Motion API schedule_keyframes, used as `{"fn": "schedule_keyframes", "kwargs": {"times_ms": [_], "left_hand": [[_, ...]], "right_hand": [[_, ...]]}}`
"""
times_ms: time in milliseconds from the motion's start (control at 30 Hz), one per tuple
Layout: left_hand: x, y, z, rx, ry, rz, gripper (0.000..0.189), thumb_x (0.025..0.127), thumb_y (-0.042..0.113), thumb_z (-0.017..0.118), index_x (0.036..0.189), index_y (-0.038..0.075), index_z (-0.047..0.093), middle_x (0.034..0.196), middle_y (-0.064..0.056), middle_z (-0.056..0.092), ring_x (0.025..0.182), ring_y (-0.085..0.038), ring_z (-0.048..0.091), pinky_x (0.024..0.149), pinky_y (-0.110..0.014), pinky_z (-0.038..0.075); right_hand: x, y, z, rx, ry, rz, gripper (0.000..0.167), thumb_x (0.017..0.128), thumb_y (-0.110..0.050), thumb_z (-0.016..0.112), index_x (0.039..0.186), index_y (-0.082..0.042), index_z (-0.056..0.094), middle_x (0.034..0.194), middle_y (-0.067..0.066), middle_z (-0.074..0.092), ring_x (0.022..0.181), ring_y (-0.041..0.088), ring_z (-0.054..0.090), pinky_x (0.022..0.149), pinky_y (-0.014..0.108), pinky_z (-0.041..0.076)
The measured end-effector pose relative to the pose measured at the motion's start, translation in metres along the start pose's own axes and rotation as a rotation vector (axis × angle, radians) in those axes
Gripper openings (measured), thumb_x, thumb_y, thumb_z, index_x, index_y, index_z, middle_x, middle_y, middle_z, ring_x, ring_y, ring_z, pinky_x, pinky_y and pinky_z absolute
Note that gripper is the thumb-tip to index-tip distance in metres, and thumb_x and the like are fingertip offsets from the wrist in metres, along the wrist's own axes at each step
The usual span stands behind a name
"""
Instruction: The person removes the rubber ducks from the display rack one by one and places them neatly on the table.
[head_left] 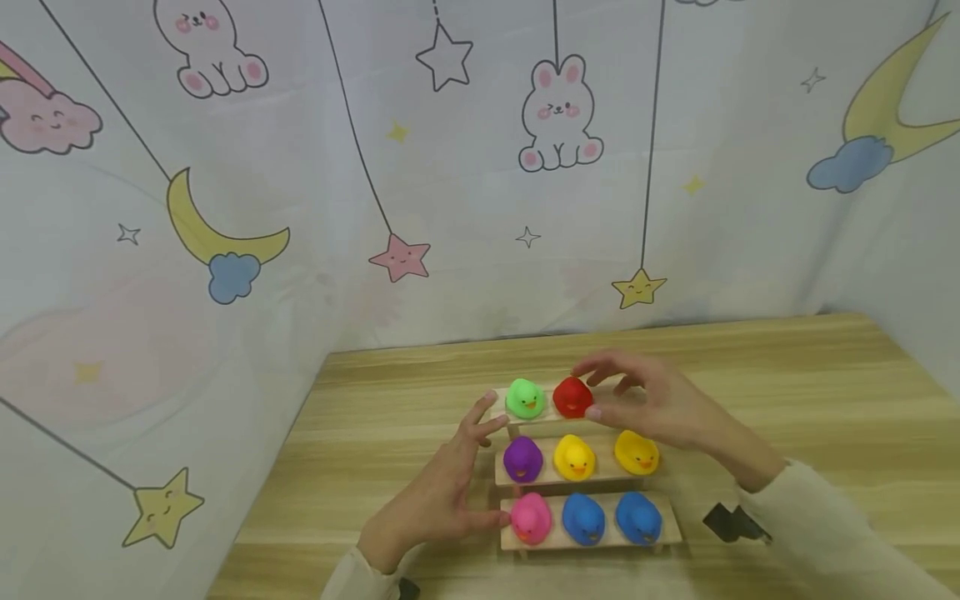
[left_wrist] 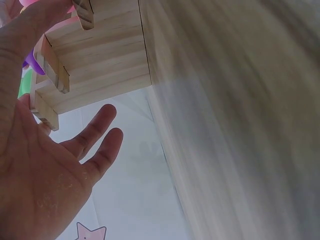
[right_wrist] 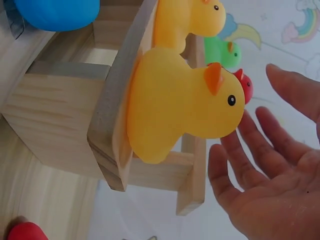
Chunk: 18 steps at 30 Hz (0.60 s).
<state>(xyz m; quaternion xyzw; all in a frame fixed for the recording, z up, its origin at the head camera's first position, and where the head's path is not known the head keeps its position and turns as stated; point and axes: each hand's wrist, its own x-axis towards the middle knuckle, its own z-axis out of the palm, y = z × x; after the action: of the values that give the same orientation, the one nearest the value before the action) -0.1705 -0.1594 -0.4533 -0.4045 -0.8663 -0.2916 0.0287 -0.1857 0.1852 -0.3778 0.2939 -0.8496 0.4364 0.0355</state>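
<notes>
A three-step wooden rack holds rubber ducks. On its top step sit a green duck and a red duck. My right hand is around the red duck, thumb and index fingertips close to its sides; the right wrist view shows these fingers spread, with a gap between thumb and duck. My left hand spans the rack's left side, index finger at the top step and thumb beside the pink duck on the bottom step. Its other fingers stretch out loosely in the left wrist view.
The middle step carries a purple duck, a yellow duck and another yellow duck, tilted. Two blue ducks share the bottom step. A red rounded thing shows low in the right wrist view. Behind the table hangs a printed cloth.
</notes>
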Motion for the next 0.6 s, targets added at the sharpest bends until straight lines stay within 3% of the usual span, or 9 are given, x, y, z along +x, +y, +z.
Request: {"fn": "schedule_keyframes", "kwargs": {"times_ms": [433,600], "left_hand": [[0.0000,-0.0007,0.0008,-0.017,-0.017,-0.014,0.121,0.078,0.036,0.096,0.169,0.023,0.017,0.183,-0.010,0.005,0.128,-0.027,0.061,0.105,-0.048,0.057],[0.0004,-0.0021,0.0011,-0.019,-0.013,-0.003,0.121,0.078,0.036,0.096,0.169,0.022,0.018,0.183,-0.011,0.006,0.128,-0.026,0.061,0.105,-0.049,0.057]], "right_hand": [[0.0031,-0.0022,0.0071,-0.023,-0.017,0.027,0.046,0.095,-0.021,0.082,0.138,-0.013,0.068,0.133,0.001,0.076,0.118,0.025,0.069,0.094,0.033,0.061],[0.0036,-0.0025,0.0084,-0.030,-0.021,0.011,0.047,0.095,-0.021,0.082,0.139,-0.010,0.069,0.133,0.006,0.076,0.117,0.027,0.071,0.093,0.029,0.062]]}}
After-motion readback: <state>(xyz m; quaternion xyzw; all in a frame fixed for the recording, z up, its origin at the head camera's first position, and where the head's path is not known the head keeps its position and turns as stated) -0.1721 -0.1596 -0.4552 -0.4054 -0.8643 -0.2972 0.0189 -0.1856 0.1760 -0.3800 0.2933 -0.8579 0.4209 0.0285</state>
